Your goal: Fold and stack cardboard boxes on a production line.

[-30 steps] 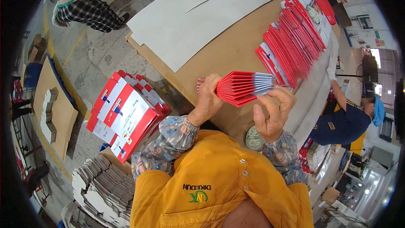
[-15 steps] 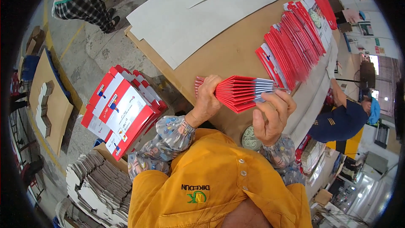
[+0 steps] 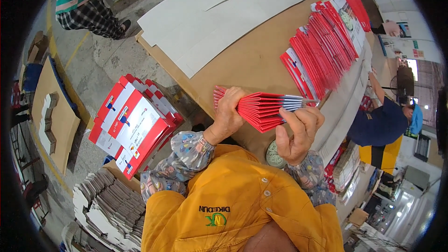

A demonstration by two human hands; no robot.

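A fanned bundle of flat folded red-and-white cartons [image 3: 261,110] is held in front of my chest, over the near edge of the table [image 3: 247,60]. My left hand [image 3: 228,112] wraps round its left part, and red ends stick out past the knuckles. At the white and blue-grey right end, the bent fingers of my right hand [image 3: 301,133] press on the carton edges, the thumb lower and somewhat apart. Just below that hand, a pale green coil of cord [image 3: 276,154] is partly hidden by my sleeve.
A long row of red cartons [image 3: 322,49] leans along the table's right side. Large whitish board sheets [image 3: 200,23] cover the far side. Red-and-white cartons [image 3: 135,126] are stacked at left, above grey cardboard pieces [image 3: 109,205]. One person [image 3: 84,4] stands far left; another [image 3: 380,121] works at right.
The right end of the bundle has dipped a little and its folds have shifted. My right hand has moved slightly down and left. The person at right has shifted a little.
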